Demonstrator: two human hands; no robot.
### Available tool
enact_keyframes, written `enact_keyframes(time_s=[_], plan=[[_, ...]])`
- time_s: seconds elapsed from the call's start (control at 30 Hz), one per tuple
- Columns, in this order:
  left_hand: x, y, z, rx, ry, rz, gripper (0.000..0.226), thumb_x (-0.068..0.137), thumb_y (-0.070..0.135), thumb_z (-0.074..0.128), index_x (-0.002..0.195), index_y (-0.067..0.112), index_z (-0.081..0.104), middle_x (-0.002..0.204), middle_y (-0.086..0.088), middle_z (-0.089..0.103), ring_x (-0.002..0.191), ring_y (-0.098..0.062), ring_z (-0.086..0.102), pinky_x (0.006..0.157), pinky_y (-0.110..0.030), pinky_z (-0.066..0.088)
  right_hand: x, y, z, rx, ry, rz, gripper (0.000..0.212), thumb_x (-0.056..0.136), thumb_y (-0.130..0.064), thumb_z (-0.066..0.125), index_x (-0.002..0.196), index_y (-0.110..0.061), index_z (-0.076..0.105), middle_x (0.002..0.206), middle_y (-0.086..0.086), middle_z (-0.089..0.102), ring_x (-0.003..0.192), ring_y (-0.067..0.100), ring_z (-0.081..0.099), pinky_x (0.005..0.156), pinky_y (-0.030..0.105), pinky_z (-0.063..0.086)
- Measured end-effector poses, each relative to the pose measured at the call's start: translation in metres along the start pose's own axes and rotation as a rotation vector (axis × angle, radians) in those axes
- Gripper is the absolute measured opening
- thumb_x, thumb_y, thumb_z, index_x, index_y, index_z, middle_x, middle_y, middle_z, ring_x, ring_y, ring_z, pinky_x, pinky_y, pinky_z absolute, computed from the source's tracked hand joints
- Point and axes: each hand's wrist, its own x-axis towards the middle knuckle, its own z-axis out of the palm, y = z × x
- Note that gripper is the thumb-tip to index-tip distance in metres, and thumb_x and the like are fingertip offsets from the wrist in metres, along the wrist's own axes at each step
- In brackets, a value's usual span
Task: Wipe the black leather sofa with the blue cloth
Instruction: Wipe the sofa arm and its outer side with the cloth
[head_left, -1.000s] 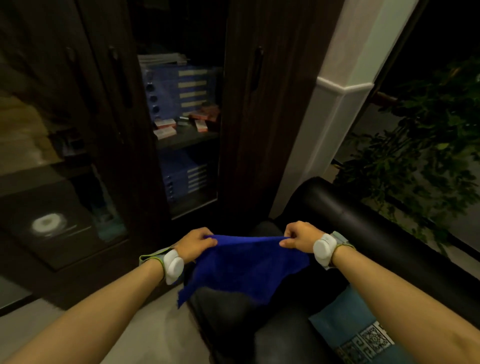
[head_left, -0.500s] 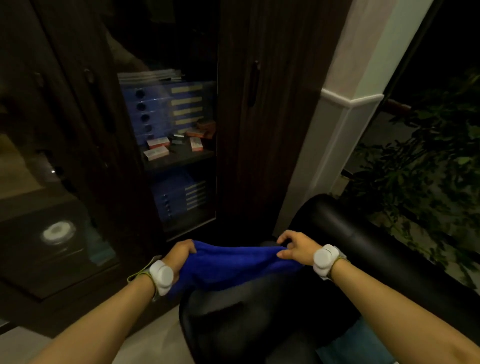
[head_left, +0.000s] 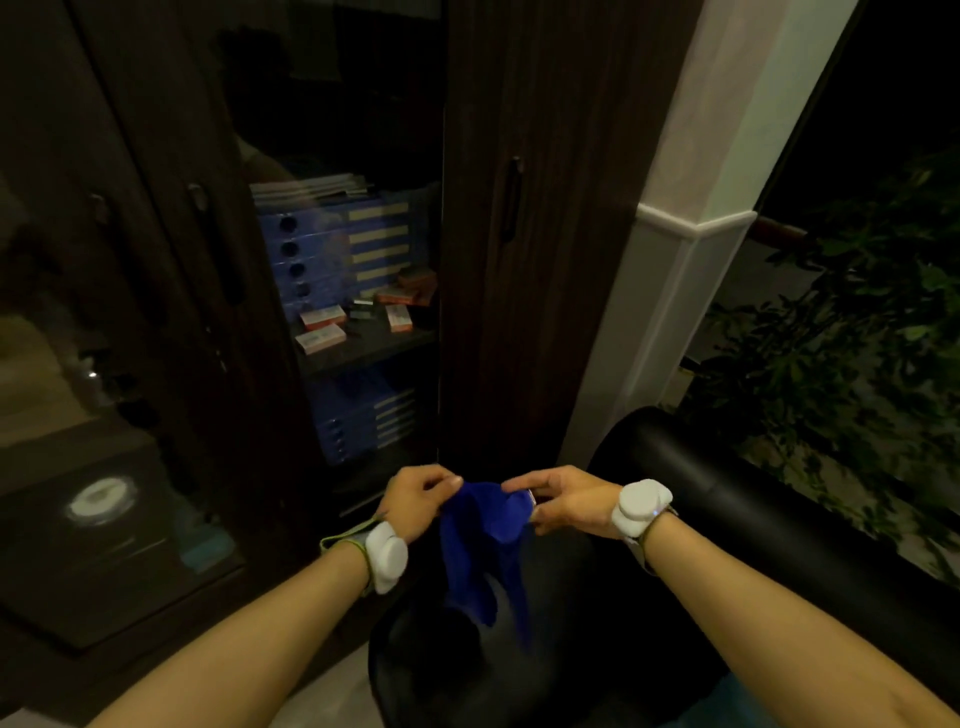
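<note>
The blue cloth (head_left: 485, 540) hangs bunched and folded lengthwise between my two hands, above the end of the black leather sofa (head_left: 727, 525). My left hand (head_left: 421, 499) pinches its upper left corner. My right hand (head_left: 561, 501) pinches the upper right corner, close to the left hand. The cloth's lower end dangles over the sofa's rounded armrest (head_left: 457, 670). Whether it touches the leather cannot be told. Each wrist wears a white band device.
A dark wooden cabinet (head_left: 545, 260) with glass doors stands straight ahead, holding blue binders and small boxes. A white pillar (head_left: 675, 291) rises to the right of it. A leafy plant (head_left: 841, 353) stands behind the sofa back. Pale floor shows at bottom left.
My hands have come together from wide apart, so the stretched cloth has folded and now hangs down in a bunch. The view has tilted upward.
</note>
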Motion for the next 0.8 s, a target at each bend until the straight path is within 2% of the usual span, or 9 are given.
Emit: enact_keyframes(time_s=[0.1,0.17,0.23,0.3,0.4,0.5,0.67,0.73,0.8], plan=[[0.001,0.004,0.003,-0.009,-0.026,0.088,0.023,0.094,0.004,0.062,0.084,0.023,0.072,0.078,-0.003,0.070,0.078,-0.018,0.067,0.072,-0.040,0.061,0.008,-0.001,0.007,-0.215,0.149,-0.070,0.035,0.085,-0.004,0.070,0.117,-0.018,0.068,0.095,0.001,0.074,0.076,0.006,0.070,0.061,0.020,0.051],[0.001,0.008,0.005,0.066,-0.043,0.152,0.026,0.092,0.003,0.064,0.091,0.028,0.070,0.079,-0.001,0.071,0.077,-0.015,0.069,0.070,-0.035,0.061,0.012,0.000,0.013,-0.166,0.238,-0.122,0.012,0.087,-0.015,0.071,0.099,-0.012,0.071,0.075,0.006,0.074,0.063,0.015,0.071,0.051,0.020,0.046],[0.002,0.007,0.004,0.197,-0.054,0.235,0.027,0.091,0.006,0.063,0.093,0.032,0.069,0.081,0.008,0.071,0.077,-0.003,0.067,0.073,-0.023,0.057,0.017,-0.003,0.019,-0.132,0.311,-0.169,0.021,0.091,-0.024,0.067,0.087,-0.004,0.069,0.066,0.011,0.070,0.054,0.024,0.066,0.049,0.025,0.046],[0.002,0.006,0.003,0.292,-0.056,0.288,0.026,0.093,0.007,0.060,0.098,0.028,0.073,0.088,0.017,0.070,0.083,0.006,0.064,0.080,-0.014,0.049,0.019,-0.006,0.023,-0.182,0.320,-0.197,0.027,0.093,-0.026,0.065,0.083,0.000,0.069,0.060,0.008,0.066,0.048,0.021,0.061,0.051,0.028,0.049],[-0.003,0.005,0.003,0.139,-0.126,0.240,0.019,0.095,0.013,0.062,0.106,0.022,0.074,0.097,0.009,0.074,0.094,-0.004,0.068,0.089,-0.023,0.053,0.019,-0.012,0.031,-0.234,0.281,-0.218,0.027,0.095,-0.025,0.062,0.082,-0.003,0.069,0.059,0.005,0.065,0.047,0.018,0.060,0.052,0.027,0.049],[-0.009,0.002,0.000,0.111,-0.191,0.267,0.021,0.084,0.027,0.077,0.102,0.036,0.071,0.095,0.011,0.075,0.094,-0.002,0.069,0.082,-0.018,0.053,0.019,-0.017,0.037,-0.218,0.268,-0.224,0.033,0.096,-0.027,0.060,0.085,0.002,0.068,0.062,0.009,0.065,0.050,0.020,0.060,0.054,0.029,0.051],[-0.016,0.002,-0.004,0.189,-0.107,0.334,0.015,0.090,0.017,0.070,0.092,0.032,0.071,0.082,0.009,0.072,0.077,0.002,0.067,0.071,-0.016,0.050,0.012,-0.017,0.046,-0.160,0.239,-0.206,0.032,0.097,-0.030,0.058,0.087,-0.001,0.066,0.063,0.007,0.064,0.053,0.018,0.061,0.052,0.019,0.046],[-0.017,0.009,-0.007,0.178,-0.089,0.354,0.016,0.093,0.016,0.065,0.092,0.030,0.070,0.080,0.010,0.070,0.075,0.005,0.064,0.070,-0.012,0.047,0.009,-0.016,0.045,-0.290,0.185,-0.163,0.028,0.091,-0.031,0.067,0.090,-0.004,0.068,0.067,0.006,0.065,0.056,0.012,0.060,0.052,0.022,0.046],[-0.018,0.019,-0.014,0.154,-0.101,0.365,0.017,0.095,0.016,0.063,0.092,0.031,0.070,0.082,0.009,0.071,0.077,0.005,0.064,0.072,-0.013,0.047,0.007,-0.013,0.041,-0.543,0.133,-0.077,0.030,0.084,-0.034,0.074,0.096,-0.006,0.071,0.083,0.010,0.071,0.068,0.015,0.064,0.065,0.032,0.053]])
